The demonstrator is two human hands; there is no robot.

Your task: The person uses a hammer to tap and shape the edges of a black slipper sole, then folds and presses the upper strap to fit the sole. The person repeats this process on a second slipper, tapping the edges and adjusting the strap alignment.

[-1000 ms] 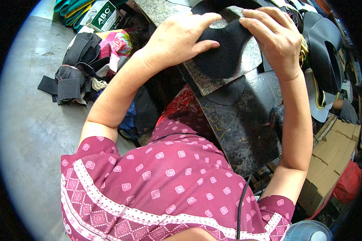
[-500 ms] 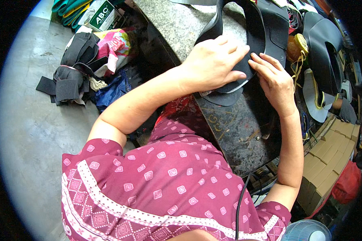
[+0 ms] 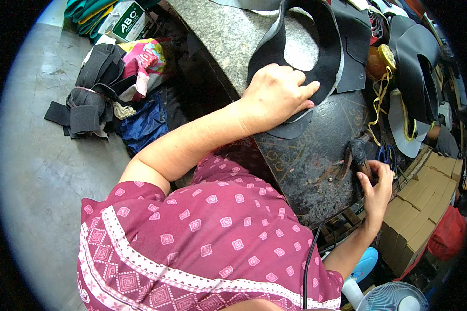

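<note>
A black shoe upper (image 3: 324, 67), curved into a loop with a pale edge, lies at the front of the dark worktop. My left hand (image 3: 277, 96) is closed over its near end, fingers curled, hiding part of it. Beneath that end a flat dark piece (image 3: 290, 129) sticks out. To the right, my right hand (image 3: 377, 189) has its thumb and fingers around the handle of a dark hammer (image 3: 356, 153). Its head rests on the worktop, and the hand hides the handle's end.
The bench has a speckled stone slab (image 3: 218, 31) beside the dark worktop (image 3: 311, 155). More black cut pieces (image 3: 355, 67) lie beyond the upper. A yellow-lidded jar (image 3: 384, 57), black uppers (image 3: 415, 62) and cardboard boxes (image 3: 425, 192) crowd the right. Fabric scraps (image 3: 91, 103) sit on the left floor.
My right hand has left the shoe upper and moved down and right to the hammer. My left hand has stayed on the upper, its fingers now more curled.
</note>
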